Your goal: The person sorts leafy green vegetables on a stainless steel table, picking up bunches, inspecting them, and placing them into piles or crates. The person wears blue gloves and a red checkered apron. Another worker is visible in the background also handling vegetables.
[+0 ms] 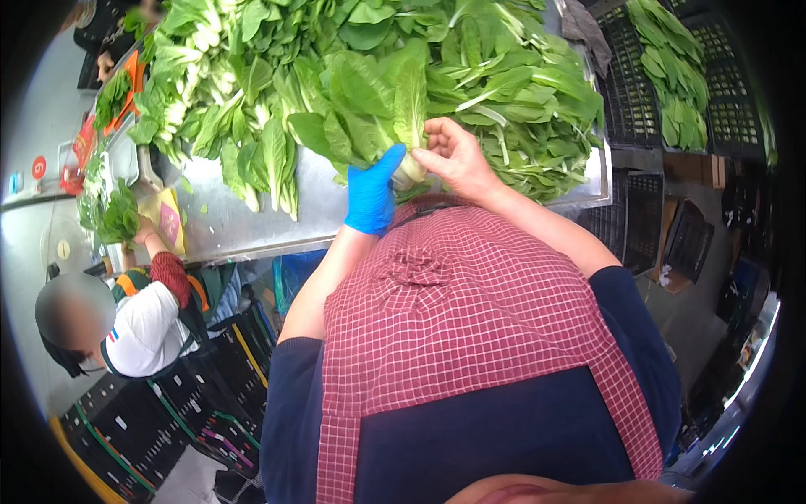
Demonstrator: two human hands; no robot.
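My left hand, in a blue disposable glove, grips a head of leafy greens by its pale base, close in front of my checked apron. My bare right hand pinches an outer leaf of that same head between thumb and fingers. Loose green leaves lie heaped to the right of my hands. On the left, whole heads of greens rest on the metal table, and a larger pile with white stems lies behind them.
At the far left a co-worker handles greens by the table's end. An orange crate stands beyond. Black plastic crates stand to the right, one with leaves. More black crates are stacked at the lower left.
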